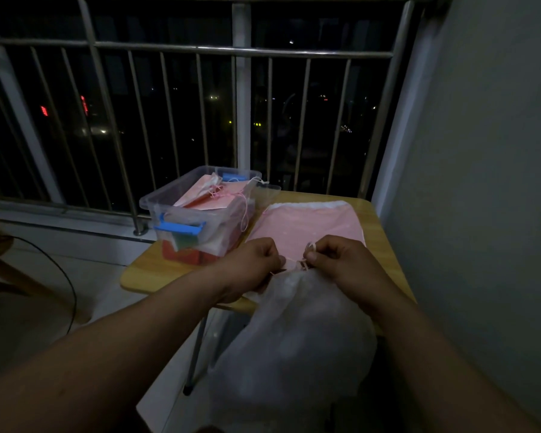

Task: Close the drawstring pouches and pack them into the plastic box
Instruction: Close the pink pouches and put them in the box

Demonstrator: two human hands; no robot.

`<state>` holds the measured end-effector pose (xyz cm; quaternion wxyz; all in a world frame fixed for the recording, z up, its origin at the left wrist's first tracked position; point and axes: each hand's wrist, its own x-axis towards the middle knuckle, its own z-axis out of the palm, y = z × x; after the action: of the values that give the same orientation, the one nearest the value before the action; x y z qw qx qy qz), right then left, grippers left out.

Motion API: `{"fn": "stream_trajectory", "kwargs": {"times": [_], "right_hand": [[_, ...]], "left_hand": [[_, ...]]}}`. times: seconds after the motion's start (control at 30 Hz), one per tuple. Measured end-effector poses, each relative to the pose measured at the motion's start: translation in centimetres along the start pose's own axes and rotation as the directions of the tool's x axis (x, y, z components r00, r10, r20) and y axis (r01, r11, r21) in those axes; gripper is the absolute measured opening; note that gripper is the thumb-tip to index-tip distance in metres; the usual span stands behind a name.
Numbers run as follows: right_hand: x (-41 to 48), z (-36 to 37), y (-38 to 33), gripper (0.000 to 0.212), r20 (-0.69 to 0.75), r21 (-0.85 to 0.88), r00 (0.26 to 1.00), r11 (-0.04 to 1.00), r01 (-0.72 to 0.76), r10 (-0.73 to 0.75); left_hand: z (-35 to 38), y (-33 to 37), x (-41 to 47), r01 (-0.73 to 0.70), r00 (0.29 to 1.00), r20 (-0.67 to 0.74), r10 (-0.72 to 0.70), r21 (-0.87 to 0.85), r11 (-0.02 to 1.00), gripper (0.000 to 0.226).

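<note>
A white drawstring pouch [297, 335] hangs off the table's near edge with its gathered mouth up at the hands. My left hand [250, 264] and my right hand [334, 260] each pinch its thin pink cord [303, 264] at the mouth. Behind them a pink pouch [306, 223] lies flat on the table. The clear plastic box [200, 210] with blue latches stands at the table's far left corner. It holds several pink pouches [206, 195], and their cords trail over its right rim.
The small wooden table [144, 273] stands against a grey wall [481, 182] on the right. A metal railing [231, 51] runs close behind the box. A dark cable [69, 282] curves over the floor at the left.
</note>
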<state>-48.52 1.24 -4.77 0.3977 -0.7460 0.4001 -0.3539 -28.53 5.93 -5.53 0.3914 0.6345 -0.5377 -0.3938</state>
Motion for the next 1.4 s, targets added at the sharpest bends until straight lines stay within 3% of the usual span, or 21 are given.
{"fn": "stream_trajectory", "kwargs": {"times": [0.1, 0.2, 0.33, 0.57, 0.67, 0.73, 0.8, 0.87, 0.97, 1.1, 1.2, 1.27, 1.33, 1.4], "right_hand": [[-0.1, -0.4, -0.1, 0.014, 0.015, 0.003, 1.0, 1.0, -0.013, 0.012], [-0.1, -1.0, -0.2, 0.014, -0.004, 0.026, 1.0, 1.0, -0.01, 0.01], [-0.2, -1.8, -0.1, 0.015, 0.001, 0.04, 1.0, 0.999, -0.004, 0.004], [0.1, -1.9, 0.5, 0.028, 0.004, 0.121, 1.0, 0.993, -0.02, 0.019], [0.5, -1.7, 0.8, 0.019, -0.088, 0.103, 0.996, 0.995, -0.016, 0.025], [0.8, -2.1, 1.0, 0.02, -0.152, 0.134, 0.988, 0.991, -0.018, 0.038], [1.1, -3.0, 0.8, 0.022, -0.193, 0.188, 0.977, 0.981, -0.053, 0.09], [1.6, -3.6, 1.2, 0.022, -0.202, 0.227, 0.972, 0.971, -0.076, 0.123], [2.0, -3.4, 1.1, 0.022, -0.203, 0.245, 0.972, 0.967, -0.066, 0.118], [2.5, -4.6, 0.6, 0.028, -0.154, 0.331, 0.982, 0.942, -0.052, 0.108], [2.1, -6.6, 0.7, 0.062, 0.123, 0.475, 0.973, 0.85, -0.229, 0.194], [1.2, -7.1, 0.6, 0.052, 0.227, 0.478, 0.954, 0.831, -0.284, 0.195], [1.4, -7.2, 0.8, 0.044, 0.2, 0.381, 0.96, 0.886, -0.262, 0.198], [2.8, -7.2, 1.5, 0.035, 0.079, 0.26, 0.975, 0.94, -0.22, 0.206]], "left_hand": [[-0.2, -0.6, 0.4, 0.003, 0.996, -0.091, 0.001, 0.04, 0.999, 0.021], [-0.5, -1.4, 0.4, -0.047, 0.991, -0.115, 0.073, 0.215, 0.976, 0.024], [-0.1, -1.9, 0.1, -0.165, 0.972, -0.076, 0.221, 0.447, 0.879, 0.024], [-0.8, -3.7, -0.4, -0.262, 0.925, -0.031, 0.379, 0.67, 0.694, 0.023], [-0.5, -3.5, -0.3, -0.213, 0.936, -0.122, 0.33, 0.549, 0.808, 0.019], [-0.6, -3.1, -0.9, -0.174, 0.942, -0.215, 0.257, 0.344, 0.923, 0.026], [-1.0, -3.2, -2.2, -0.179, 0.951, -0.23, 0.206, 0.131, 0.975, 0.04], [-1.4, -3.4, -3.6, -0.202, 0.971, -0.11, 0.212, 0.096, 0.975, 0.053], [-1.3, -3.4, -4.2, -0.222, 0.975, 0.047, 0.217, 0.273, 0.936, 0.028], [-1.2, -1.1, -4.1, -0.238, 0.967, -0.058, 0.249, 0.161, 0.958, 0.016], [-2.3, 1.0, -2.8, -0.198, 0.971, -0.152, 0.186, -0.07, 0.978, 0.018], [-2.4, 2.1, -1.3, -0.19, 0.964, -0.221, 0.146, -0.194, 0.962, 0.018], [-2.2, 3.4, 0.4, -0.206, 0.952, -0.276, 0.133, -0.253, 0.945, 0.017], [-2.5, 4.0, 2.3, -0.191, 0.957, -0.261, 0.122, -0.259, 0.947, 0.016]]}}
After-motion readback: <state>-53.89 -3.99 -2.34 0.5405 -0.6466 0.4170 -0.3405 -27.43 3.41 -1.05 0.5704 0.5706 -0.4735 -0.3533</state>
